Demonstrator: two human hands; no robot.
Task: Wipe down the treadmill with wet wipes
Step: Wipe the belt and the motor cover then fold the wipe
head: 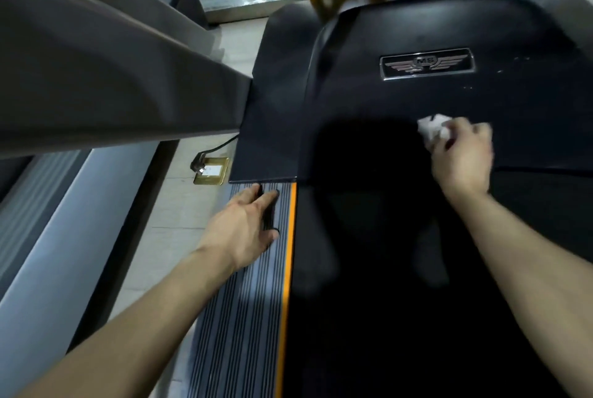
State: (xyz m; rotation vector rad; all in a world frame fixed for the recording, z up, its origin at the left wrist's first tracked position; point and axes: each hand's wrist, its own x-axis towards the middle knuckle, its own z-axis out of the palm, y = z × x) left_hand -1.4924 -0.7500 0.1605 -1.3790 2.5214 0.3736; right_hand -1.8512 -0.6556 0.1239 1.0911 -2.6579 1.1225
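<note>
Wet wipe (pixel 431 131): white, crumpled, gripped in right hand (pixel 462 156) and pressed on the treadmill's smooth dark motor cover (pixel 369 92), just below the winged badge (pixel 426 63), near the cover's lower edge. Further below the badge, matte black belt (pixel 401 317), bare. Down-left of the badge, left hand (pixel 244 227), fingers straight, rests flat on ribbed grey side rail (pixel 237 333) beside orange stripe (pixel 285 301).

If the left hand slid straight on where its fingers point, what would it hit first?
Probably the near edge of the dark motor cover, just beyond the left hand on the ribbed side rail.
</note>
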